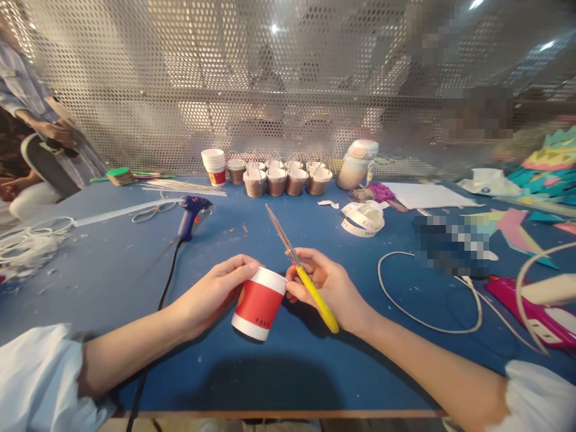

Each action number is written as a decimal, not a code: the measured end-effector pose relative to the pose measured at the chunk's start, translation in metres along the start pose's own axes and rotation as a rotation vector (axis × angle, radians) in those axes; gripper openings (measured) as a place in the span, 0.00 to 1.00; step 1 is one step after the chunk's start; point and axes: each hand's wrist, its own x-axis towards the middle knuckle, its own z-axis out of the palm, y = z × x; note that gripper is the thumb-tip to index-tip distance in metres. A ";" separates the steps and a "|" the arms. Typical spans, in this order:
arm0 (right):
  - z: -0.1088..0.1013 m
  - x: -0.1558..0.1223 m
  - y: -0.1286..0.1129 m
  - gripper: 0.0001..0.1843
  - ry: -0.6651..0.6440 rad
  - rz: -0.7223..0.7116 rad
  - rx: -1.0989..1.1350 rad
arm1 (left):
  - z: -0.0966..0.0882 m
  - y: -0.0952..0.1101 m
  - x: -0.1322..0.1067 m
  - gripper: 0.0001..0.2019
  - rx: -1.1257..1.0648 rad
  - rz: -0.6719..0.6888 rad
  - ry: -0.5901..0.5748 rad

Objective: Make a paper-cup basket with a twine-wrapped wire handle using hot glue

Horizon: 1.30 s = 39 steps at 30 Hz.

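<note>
A red and white paper cup [258, 306] is tilted slightly above the blue table, near its front. My left hand [227, 282] grips it from the left, thumb at the rim and the other fingers behind. At the cup's right side, my right hand [326, 285] is closed around scissors [315, 294] with yellow handles. Their blades look closed and point away from me, up and to the left. The right fingertips reach the cup's rim. To the left lies a blue glue gun [193, 216] with a black cord.
Several brown-wrapped cups with handles [274, 180] and a stack of paper cups [213, 165] line the back by a perforated metal wall. Right are a ribbon roll [363, 218], white cable [387, 300] and magenta device [531, 312]. White cord [36, 240] lies left; a person [40, 114] is beyond.
</note>
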 end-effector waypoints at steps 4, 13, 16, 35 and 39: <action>0.001 0.002 0.005 0.26 0.040 -0.034 0.025 | 0.003 0.000 -0.002 0.21 -0.031 -0.036 -0.024; -0.013 -0.002 -0.008 0.26 0.107 0.007 -0.205 | -0.014 0.013 0.004 0.35 0.286 0.218 0.142; -0.022 -0.010 -0.018 0.23 0.060 0.086 -0.488 | -0.023 0.016 0.010 0.36 0.447 0.341 0.277; -0.013 -0.021 -0.023 0.17 -0.076 0.155 -0.964 | -0.027 0.006 0.014 0.35 0.645 0.398 0.441; -0.011 -0.021 -0.026 0.17 -0.072 0.178 -0.947 | -0.028 0.004 0.015 0.36 0.729 0.450 0.503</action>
